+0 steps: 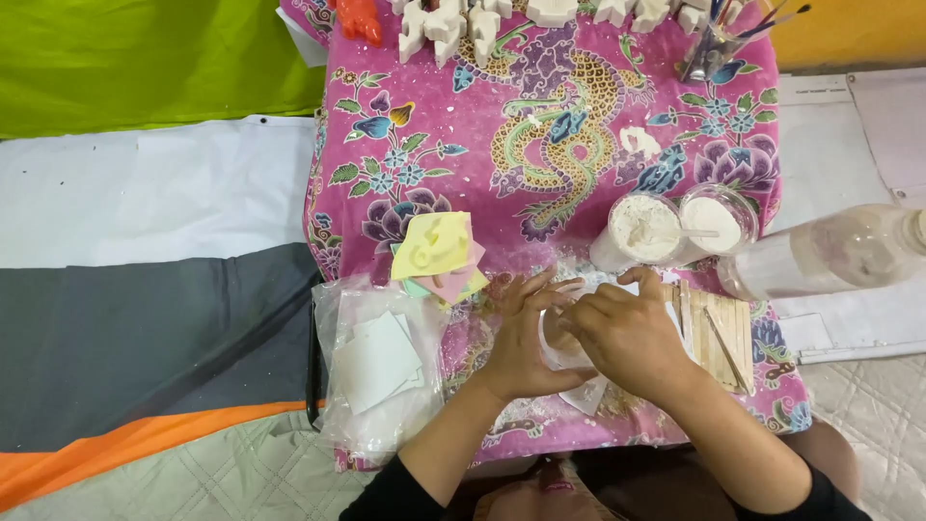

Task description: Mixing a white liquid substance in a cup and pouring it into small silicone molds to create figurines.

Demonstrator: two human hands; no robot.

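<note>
both hands met over a small clear plastic cup (558, 333) near the front edge of the pink patterned cloth (482, 145). the left hand (521, 338) curled around the cup's left side, fingers spread and pressed on it; the right hand (627, 333) covered its right side, fingers bent together on the rim. wooden sticks (719, 328) lay just right, two tubs of white powder (644, 230) behind, soft coloured moulds (439, 256) to the left.

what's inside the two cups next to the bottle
Both cups hold white powder: the left cup is nearly full, and the right cup also has a thin stick in it. How deep the powder goes cannot be seen. The bottle lies beside them.
</note>
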